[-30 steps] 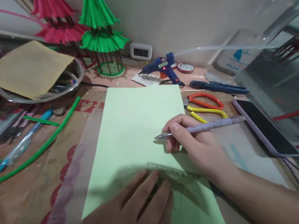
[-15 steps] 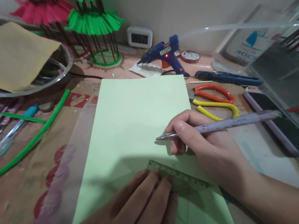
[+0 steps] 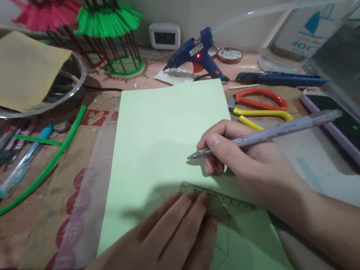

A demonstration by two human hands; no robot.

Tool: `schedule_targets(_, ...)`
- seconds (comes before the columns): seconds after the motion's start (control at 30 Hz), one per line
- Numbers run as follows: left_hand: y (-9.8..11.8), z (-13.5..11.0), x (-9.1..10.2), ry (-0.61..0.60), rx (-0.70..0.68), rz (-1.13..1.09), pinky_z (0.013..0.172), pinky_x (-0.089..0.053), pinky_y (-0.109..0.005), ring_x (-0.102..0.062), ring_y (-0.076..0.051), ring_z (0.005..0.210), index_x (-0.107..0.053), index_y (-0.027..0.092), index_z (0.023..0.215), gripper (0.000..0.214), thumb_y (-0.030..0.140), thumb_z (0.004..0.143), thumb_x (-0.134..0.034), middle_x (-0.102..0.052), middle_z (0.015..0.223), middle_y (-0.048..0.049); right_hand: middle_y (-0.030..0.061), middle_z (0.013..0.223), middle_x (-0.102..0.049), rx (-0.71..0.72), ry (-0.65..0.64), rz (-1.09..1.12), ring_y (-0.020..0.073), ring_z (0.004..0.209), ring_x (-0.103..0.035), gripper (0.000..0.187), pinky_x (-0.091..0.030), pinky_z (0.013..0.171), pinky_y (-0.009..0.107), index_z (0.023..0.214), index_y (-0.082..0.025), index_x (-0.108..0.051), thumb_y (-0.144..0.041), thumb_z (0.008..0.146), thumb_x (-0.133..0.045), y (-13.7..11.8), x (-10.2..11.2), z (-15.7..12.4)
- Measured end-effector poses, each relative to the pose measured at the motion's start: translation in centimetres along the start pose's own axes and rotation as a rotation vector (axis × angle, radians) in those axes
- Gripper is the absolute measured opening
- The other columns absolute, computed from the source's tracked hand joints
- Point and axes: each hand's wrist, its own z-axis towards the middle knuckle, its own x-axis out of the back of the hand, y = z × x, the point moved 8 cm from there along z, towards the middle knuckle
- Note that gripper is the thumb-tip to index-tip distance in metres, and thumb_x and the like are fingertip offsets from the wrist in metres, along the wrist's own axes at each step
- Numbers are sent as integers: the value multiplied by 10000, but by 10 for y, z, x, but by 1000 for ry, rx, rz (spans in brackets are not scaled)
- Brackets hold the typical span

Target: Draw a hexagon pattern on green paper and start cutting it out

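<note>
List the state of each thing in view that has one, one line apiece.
Pale green paper, partly drawn on
Clear ruler, flat on the paper
Pen, slanted, point downward
Left hand, open, resting on the ruler
Right hand, closed around the pen
Glue gun, red light lit
Digital clock, display on, digits blurred
Scissors, lying flat, blades mostly hidden
Smartphone, face up, screen mostly dark
Utility knife, blade not visible

Pale green paper (image 3: 164, 128), lilac pen (image 3: 284, 126), apparently dark-speckled
</note>
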Motion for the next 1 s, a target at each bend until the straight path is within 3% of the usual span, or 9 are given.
schedule_targets(0.33, -1, 0, -1, 26, 5, 22, 1137, -459, -368, -658, -238, 1235, -641, 126, 1264, 356, 108, 1039, -366, -734, 1285, -107, -1, 616, -639, -25, -1, -13, 139, 574, -552, 227, -407, 466, 244, 809, -245, -679, -403, 968, -644, 1, 0, 0)
schedule_targets(1.0, 2, -5, -6, 47, -26, 68, 1128, -441, -379, -656, -250, 1234, -650, 115, 1273, 308, 145, 1028, -467, -730, 1284, -120, 2, 607, -630, -30, -4, -14, 145, 566, -541, 218, -388, 449, 246, 792, -240, -671, -384, 953, -641, 0, -1, 0)
